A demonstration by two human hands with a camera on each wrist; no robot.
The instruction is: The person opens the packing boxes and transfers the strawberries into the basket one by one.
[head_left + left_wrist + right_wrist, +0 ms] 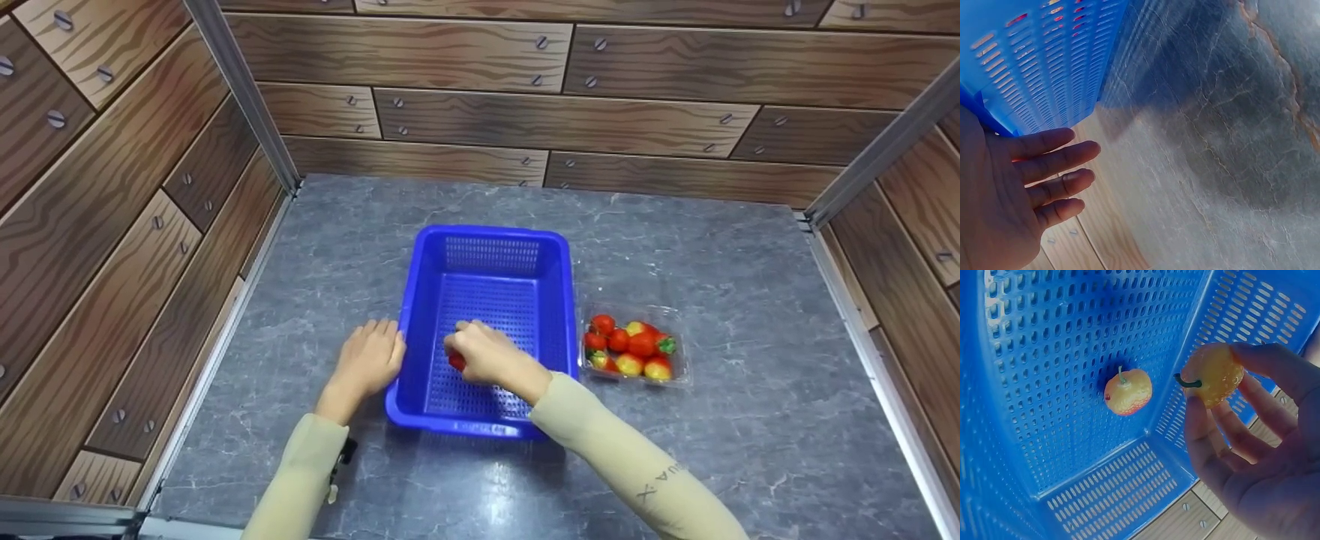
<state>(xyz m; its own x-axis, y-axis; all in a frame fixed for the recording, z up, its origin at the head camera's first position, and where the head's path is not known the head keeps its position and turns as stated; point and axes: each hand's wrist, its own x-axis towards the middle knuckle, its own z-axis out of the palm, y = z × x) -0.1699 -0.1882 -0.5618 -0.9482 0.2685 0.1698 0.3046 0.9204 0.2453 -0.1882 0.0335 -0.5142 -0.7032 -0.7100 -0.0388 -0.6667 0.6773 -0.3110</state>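
Strawberry (1213, 374) is in my right hand (487, 354), pinched between thumb and curled fingers (1207, 439), held inside the blue basket (420, 300) just above its perforated floor, near the front left corner. It's mostly yellow-orange in the wrist view with a short green stem sticking out sideways; from the head view only a red edge shows at my fingers (457, 361). A second strawberry (1127, 391) already lies loose on the basket floor, just beside the held one, not touching my hand: yellow-red, pale stem up. My left hand (369, 361) is outside the basket, fingers (1055, 169) straight and relaxed, holding nothing, flat against the basket's left wall near the front corner. Basket is rectangular, slotted walls and floor, sits in the middle of the grey marbled table (750, 420). Just to the right of the basket, near it, a clear plastic tray (679, 352) holds more strawberries (630, 346), red and yellow mixed, some with green caps. Wood-pattern panels (112, 225) wall in the table on three sides.
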